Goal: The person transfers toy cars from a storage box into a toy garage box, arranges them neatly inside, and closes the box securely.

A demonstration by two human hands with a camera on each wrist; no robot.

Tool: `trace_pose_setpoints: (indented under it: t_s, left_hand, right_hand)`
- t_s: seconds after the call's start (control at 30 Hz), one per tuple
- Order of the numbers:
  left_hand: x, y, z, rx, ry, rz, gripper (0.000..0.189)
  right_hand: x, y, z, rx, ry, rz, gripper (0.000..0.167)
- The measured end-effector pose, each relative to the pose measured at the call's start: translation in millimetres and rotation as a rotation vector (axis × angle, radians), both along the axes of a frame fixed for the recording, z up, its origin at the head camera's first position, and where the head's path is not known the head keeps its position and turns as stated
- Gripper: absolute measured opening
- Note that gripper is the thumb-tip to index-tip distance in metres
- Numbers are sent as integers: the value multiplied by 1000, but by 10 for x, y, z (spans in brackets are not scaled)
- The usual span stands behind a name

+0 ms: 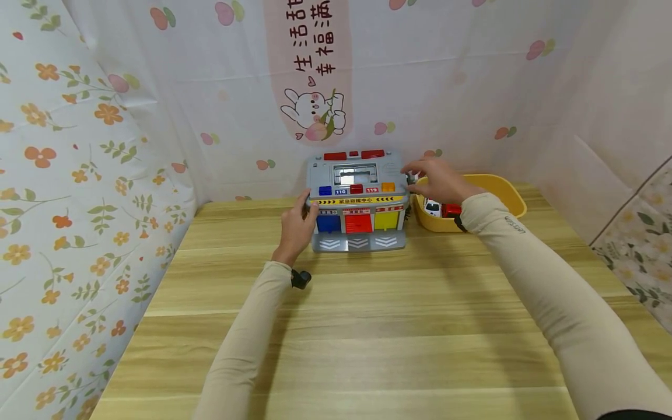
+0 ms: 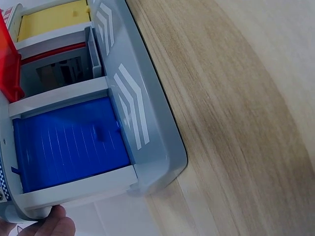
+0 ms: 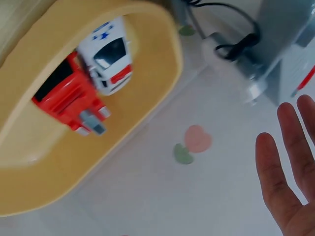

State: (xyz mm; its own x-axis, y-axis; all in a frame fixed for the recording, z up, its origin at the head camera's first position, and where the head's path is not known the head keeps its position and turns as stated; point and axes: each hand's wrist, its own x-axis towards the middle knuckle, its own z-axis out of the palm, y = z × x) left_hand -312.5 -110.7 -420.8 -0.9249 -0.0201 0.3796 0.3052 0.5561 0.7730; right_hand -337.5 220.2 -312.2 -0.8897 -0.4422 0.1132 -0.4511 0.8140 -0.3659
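A grey toy garage [image 1: 359,242] stands near the back of the table, with blue, red and yellow doors. From the left wrist view, the red door [image 2: 9,64] is swung up, while the blue door [image 2: 74,145] and the yellow door [image 2: 55,20] cover their bays. My left hand [image 1: 296,232] grips the garage's left edge, its fingertips partly hidden by the wall. Beside the right end of the garage is my right hand [image 1: 441,179], fingers extended and apart. In the right wrist view those fingers [image 3: 273,169] hold nothing.
A yellow bin [image 1: 517,195] stands right of the garage, holding a white toy car [image 3: 108,54] and a red toy vehicle [image 3: 69,98]. Behind the garage hangs a printed cloth [image 1: 220,111]. A dark cord [image 3: 234,10] runs near the garage's right side.
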Motion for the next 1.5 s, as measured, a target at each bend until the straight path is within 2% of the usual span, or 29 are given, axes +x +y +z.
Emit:
trace_pose_setpoints:
  t_s: [0.17, 0.5, 0.9, 1.1, 1.5]
  left_hand:
    - [6, -1, -7, -4, -2, 2, 53]
    - [1, -5, -28, 6, -17, -8, 53]
    - [-1, -14, -19, -6, -24, -5, 53]
    - [1, -13, -11, 7, -36, -17, 54]
    - [-8, -21, -25, 23, -30, -27, 53]
  right_hand:
    - [-12, 138, -49, 4, -7, -57, 43]
    - [-38, 389, -198, -13, -13, -121, 37]
    - [-76, 586, -444, 63, -50, -202, 41]
    - [-95, 683, -531, 110, -82, -225, 45]
    - [-129, 765, -679, 119, -167, -289, 48]
